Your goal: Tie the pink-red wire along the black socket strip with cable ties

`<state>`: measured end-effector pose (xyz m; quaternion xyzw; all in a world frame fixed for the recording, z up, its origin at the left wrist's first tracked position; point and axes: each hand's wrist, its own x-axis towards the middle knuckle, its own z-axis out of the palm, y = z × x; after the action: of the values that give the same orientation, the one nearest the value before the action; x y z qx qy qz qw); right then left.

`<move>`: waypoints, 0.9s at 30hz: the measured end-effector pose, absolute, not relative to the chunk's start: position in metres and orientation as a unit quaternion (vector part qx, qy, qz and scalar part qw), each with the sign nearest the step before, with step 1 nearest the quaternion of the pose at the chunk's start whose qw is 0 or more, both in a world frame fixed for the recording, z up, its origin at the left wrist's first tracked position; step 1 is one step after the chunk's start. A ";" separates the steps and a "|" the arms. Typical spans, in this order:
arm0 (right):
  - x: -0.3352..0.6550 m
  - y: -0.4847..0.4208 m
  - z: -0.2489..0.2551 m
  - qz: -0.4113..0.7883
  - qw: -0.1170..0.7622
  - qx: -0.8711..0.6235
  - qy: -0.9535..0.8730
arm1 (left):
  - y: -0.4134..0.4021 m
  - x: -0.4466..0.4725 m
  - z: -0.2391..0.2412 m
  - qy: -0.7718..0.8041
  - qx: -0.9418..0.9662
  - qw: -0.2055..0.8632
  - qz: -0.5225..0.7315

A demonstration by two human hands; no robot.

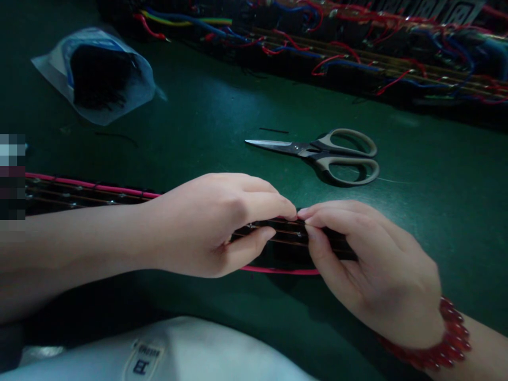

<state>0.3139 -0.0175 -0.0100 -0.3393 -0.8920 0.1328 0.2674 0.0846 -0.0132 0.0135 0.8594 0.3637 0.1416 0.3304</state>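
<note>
Toward the counter's (198,119) near edge, the dark strip (291,242) is spanned by a half-open left hand (214,222), apparently for steadying; the right hand (381,270) is pinched over it, any hold hidden. Scissors (297,149) are laid beyond, seemingly for easy reach.

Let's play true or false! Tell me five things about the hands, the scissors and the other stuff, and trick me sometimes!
1. The scissors lie on the green table. True.
2. The red bracelet is on the left wrist. False: it is on the right wrist.
3. The plastic bag holds white things. False: what shows inside is black.
4. The left hand and right hand have their fingertips close together. True.
5. A pink wire shows near the left hand. True.
</note>
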 end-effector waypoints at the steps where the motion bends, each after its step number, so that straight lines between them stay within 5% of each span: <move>1: 0.314 -0.018 -0.010 0.134 0.264 -0.344 -0.891 | -0.013 0.085 0.013 0.365 0.859 0.330 0.139; 18: 0.314 -0.013 -0.012 0.138 0.285 -0.311 -0.896 | -0.012 0.087 0.016 0.378 0.856 0.335 0.110; 27: 0.314 -0.012 -0.013 0.132 0.293 -0.305 -0.896 | -0.013 0.100 0.023 0.405 0.875 0.255 0.065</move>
<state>0.3137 -0.0120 -0.0128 -0.3049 -0.8964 0.1323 0.2934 0.1000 -0.0135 0.0232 0.8753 0.4055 0.0646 0.2555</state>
